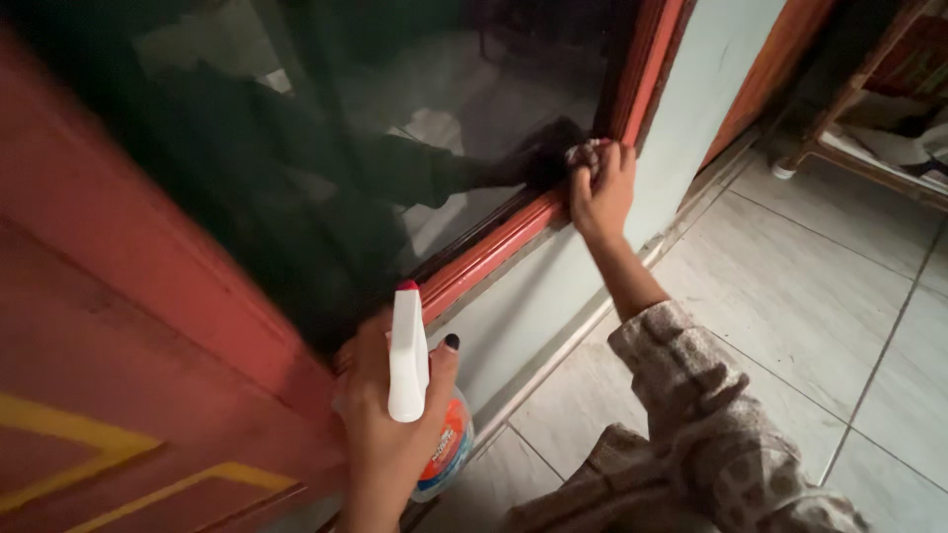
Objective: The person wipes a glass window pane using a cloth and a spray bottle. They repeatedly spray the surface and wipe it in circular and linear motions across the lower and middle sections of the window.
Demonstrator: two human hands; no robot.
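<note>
My left hand [380,424] grips a spray bottle [446,449] with a white trigger head and a red nozzle tip, held low beside the red wooden frame [494,247]. My right hand [600,188] is closed on a small crumpled cloth [583,153], pressed into the lower right corner of the dark glass pane [415,118]. A reflection of my arm shows in the glass. My right sleeve is a patterned beige knit.
A pale wall panel [691,109] stands right of the frame. Light floor tiles [790,296] spread to the right. A wooden furniture leg with a shelf [849,109] stands at the top right. A red door panel with yellow lines [118,434] fills the lower left.
</note>
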